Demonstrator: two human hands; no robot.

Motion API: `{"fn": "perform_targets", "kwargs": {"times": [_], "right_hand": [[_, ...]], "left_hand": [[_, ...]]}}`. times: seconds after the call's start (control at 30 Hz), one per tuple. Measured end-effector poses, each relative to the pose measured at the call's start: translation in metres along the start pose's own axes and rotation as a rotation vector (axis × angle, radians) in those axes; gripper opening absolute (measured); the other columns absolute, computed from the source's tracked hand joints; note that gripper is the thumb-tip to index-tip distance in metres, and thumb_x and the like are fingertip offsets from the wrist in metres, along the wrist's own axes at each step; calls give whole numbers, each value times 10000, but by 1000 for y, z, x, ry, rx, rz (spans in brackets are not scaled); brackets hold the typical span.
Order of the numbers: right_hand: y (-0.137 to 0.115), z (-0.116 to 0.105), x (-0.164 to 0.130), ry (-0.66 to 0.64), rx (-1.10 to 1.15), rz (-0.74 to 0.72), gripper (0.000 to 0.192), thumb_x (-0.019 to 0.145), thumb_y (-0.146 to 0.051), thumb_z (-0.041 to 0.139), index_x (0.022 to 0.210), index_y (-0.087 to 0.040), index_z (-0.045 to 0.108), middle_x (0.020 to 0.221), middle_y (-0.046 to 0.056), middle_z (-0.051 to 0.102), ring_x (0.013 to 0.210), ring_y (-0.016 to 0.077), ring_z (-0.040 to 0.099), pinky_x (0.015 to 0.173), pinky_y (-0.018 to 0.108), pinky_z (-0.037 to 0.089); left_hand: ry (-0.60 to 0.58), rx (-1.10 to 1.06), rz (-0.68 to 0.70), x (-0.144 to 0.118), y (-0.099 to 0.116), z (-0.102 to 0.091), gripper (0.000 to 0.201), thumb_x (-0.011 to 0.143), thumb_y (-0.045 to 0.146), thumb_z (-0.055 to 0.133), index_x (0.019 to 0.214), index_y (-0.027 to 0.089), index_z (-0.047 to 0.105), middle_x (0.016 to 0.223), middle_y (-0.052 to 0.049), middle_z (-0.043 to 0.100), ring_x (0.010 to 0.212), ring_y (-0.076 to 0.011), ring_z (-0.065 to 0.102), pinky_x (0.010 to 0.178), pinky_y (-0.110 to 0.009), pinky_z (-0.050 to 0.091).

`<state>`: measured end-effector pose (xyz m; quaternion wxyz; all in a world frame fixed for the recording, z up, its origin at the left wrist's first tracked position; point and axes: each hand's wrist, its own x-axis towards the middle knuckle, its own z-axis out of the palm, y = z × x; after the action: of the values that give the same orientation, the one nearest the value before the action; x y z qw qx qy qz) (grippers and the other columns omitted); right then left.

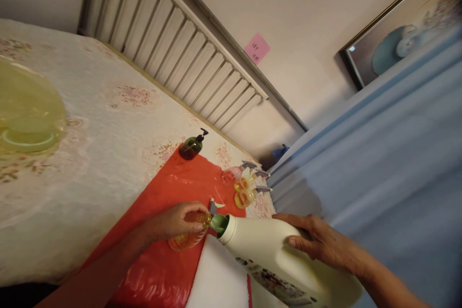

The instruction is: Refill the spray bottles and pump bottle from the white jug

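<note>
My left hand is closed around the neck of a see-through yellow ribbed bottle, which stands tilted in view on the red sheet. My right hand grips a large pale-green detergent jug from above, its thumb and fingers spread over the side. The jug is tipped, and its green pouring spout meets the mouth of the yellow bottle. Whether liquid is flowing cannot be made out. Just behind the spout shows a grey-and-white spray head.
Several spray bottles, pink and yellow, stand beyond on the sheet. A dark green pump bottle is at its far corner. A yellow translucent basin sits left on the floral tablecloth. A radiator and blue curtain border the table.
</note>
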<state>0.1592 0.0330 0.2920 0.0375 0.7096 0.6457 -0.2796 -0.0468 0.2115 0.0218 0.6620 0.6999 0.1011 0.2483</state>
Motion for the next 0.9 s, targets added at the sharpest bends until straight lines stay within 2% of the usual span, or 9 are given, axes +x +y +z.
{"fn": "perform_targets", "kwargs": {"times": [0.23, 0.9], "right_hand": [[0, 0, 0, -6, 4, -8, 431, 965, -442, 512, 1350, -253, 557, 1010, 8, 712, 735, 126, 582, 597, 178, 440], [0, -1, 0, -1, -18, 16, 488, 952, -486, 516, 1362, -224, 550, 1011, 33, 709, 710, 125, 572, 574, 182, 435]], "left_hand": [[7, -6, -15, -1, 2, 0, 256, 765, 286, 653, 1015, 230, 665, 998, 4, 698, 980, -232, 643, 862, -317, 502], [2, -4, -9, -1, 1, 1, 258, 767, 299, 642, 1015, 233, 669, 990, 8, 699, 975, -235, 640, 858, -319, 503]]}}
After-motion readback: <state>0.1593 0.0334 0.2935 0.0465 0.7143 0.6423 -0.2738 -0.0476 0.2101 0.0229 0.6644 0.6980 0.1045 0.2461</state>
